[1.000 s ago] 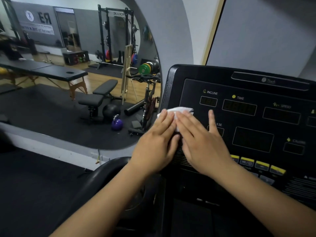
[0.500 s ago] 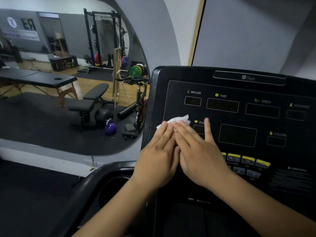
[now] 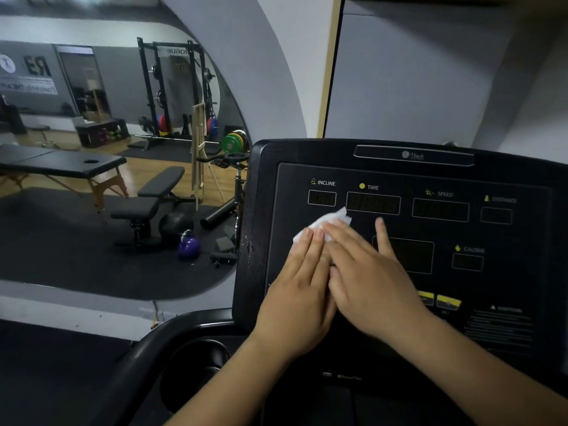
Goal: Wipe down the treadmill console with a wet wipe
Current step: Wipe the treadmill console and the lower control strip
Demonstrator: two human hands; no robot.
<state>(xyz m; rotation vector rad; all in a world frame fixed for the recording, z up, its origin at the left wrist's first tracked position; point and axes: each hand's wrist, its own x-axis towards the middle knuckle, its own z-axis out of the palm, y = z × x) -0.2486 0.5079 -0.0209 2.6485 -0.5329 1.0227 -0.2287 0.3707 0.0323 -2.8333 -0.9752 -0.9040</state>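
Observation:
The black treadmill console fills the right half of the view, with dark displays labelled INCLINE, TIME, SPEED and CALORIE. A white wet wipe lies flat on the console's left part, just below the INCLINE and TIME displays. My left hand and my right hand press it down side by side with straight fingers, the right partly over the left. My right thumb points up onto the centre screen. Most of the wipe is hidden under the fingers.
Yellow buttons sit low on the console, right of my hands. A curved black handrail and a cup holder lie at lower left. A wall mirror on the left reflects gym benches, a rack and a purple kettlebell.
Both hands have slid the wipe to the right across the console, from its left edge to under the INCLINE and TIME displays. The view has shifted a little.

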